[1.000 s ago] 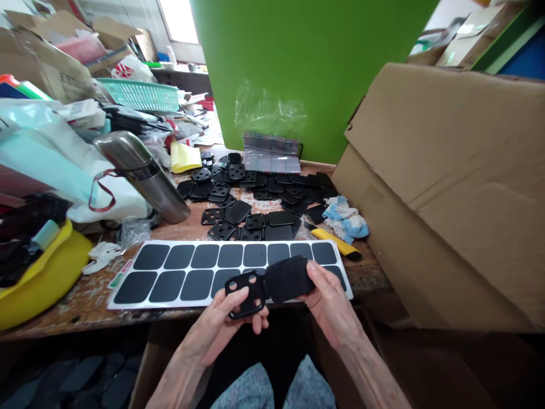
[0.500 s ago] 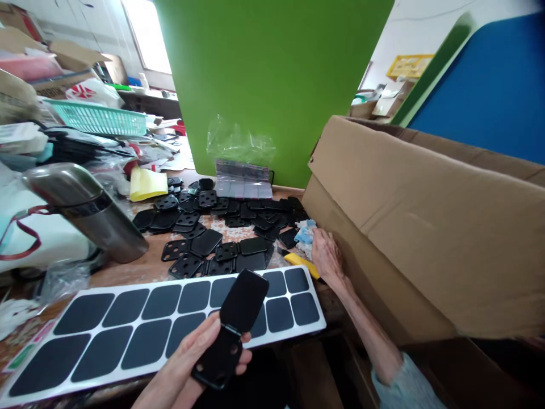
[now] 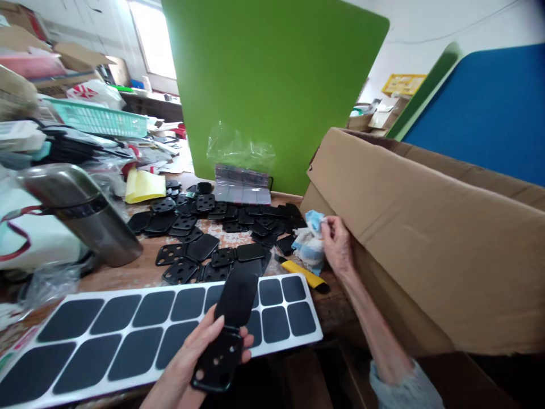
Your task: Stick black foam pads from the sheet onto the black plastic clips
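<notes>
- Right hand (image 3: 338, 244): fingertips pinching the blue-and-white rag (image 3: 310, 244), which stands more bunched up than half a second ago; a second ago this hand was on the black hinged plate (image 3: 238, 295).
- Left hand (image 3: 202, 352): keeps its grip on the plate, thumb on top near the hinge, solid half pointing away, holed half nearer the body.
- Room: right hand is tight against the cardboard box (image 3: 426, 244); its wall limits movement rightward. Left hand is over the front edge of the table (image 3: 145, 253), with open space below.
- Sheet of dark squares (image 3: 136, 309) lies along that edge, partly behind the plate.
- Yellow cutter (image 3: 304, 275) just beside the rag, between it and the sheet.
- Farther: loose black parts (image 3: 204, 218) crowd the middle; steel flask (image 3: 89, 216) leans at left; plastic bags (image 3: 242, 184) and green board (image 3: 272, 91) close off the back.
</notes>
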A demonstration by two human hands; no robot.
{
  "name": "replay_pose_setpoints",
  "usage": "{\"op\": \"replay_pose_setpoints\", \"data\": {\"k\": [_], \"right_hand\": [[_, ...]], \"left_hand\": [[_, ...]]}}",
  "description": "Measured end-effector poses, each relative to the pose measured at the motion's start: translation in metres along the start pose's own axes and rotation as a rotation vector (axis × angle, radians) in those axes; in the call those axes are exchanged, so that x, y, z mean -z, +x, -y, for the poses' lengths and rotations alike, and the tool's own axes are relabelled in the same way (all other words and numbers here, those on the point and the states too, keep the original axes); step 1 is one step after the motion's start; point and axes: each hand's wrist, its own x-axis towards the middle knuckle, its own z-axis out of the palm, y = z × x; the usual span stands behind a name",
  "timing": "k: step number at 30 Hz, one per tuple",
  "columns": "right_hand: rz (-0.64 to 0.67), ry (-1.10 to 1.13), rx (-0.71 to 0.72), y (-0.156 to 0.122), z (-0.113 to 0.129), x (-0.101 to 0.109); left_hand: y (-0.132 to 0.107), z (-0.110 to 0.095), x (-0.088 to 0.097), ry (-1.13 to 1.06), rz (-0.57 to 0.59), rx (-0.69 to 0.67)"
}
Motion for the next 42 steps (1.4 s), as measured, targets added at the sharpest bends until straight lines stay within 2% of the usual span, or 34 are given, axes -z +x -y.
{"op": "replay_pose_setpoints", "data": {"k": [2, 4, 5, 9, 10, 12, 14, 18, 21, 25, 29, 32, 35, 39, 42], "right_hand": [[-0.003, 0.061, 0.030, -0.009, 0.024, 0.014], [0.025, 0.117, 0.104, -0.032, 0.052, 0.019], [0.091, 0.140, 0.152, -0.047, 0.066, 0.017], [0.408, 0.280, 0.470, -0.113, 0.102, -0.013], [0.454, 0.280, 0.480, -0.124, 0.105, -0.023], [0.441, 0.274, 0.413, -0.137, 0.106, -0.037], [0.409, 0.266, 0.352, -0.141, 0.105, -0.044], [0.416, 0.290, 0.435, -0.144, 0.107, -0.044], [0.373, 0.289, 0.368, -0.143, 0.110, -0.045], [0.460, 0.291, 0.453, -0.141, 0.115, -0.048], [0.420, 0.289, 0.374, -0.142, 0.119, -0.052], [0.466, 0.322, 0.441, -0.141, 0.120, -0.054], [0.418, 0.313, 0.357, -0.139, 0.119, -0.056], [0.444, 0.309, 0.453, -0.140, 0.115, -0.057], [0.381, 0.294, 0.394, -0.145, 0.110, -0.057]], "left_hand": [[0.000, 0.001, 0.002, 0.033, 0.094, -0.011], [0.002, 0.005, 0.006, 0.088, 0.184, -0.028], [0.003, 0.008, 0.009, 0.114, 0.217, -0.043], [0.004, 0.019, 0.018, 0.164, 0.261, -0.144], [0.003, 0.020, 0.019, 0.177, 0.267, -0.164], [-0.001, 0.020, 0.020, 0.211, 0.282, -0.169], [-0.005, 0.017, 0.021, 0.226, 0.287, -0.142], [-0.007, 0.012, 0.023, 0.235, 0.268, -0.149], [-0.006, 0.015, 0.026, 0.292, 0.309, -0.157], [-0.006, 0.019, 0.028, 0.304, 0.289, -0.123], [-0.005, 0.018, 0.027, 0.349, 0.280, -0.168], [-0.004, 0.016, 0.026, 0.327, 0.241, -0.182], [-0.004, 0.014, 0.026, 0.351, 0.280, -0.155], [-0.004, 0.012, 0.027, 0.299, 0.226, -0.131], [-0.004, 0.011, 0.029, 0.271, 0.245, -0.149]]}}
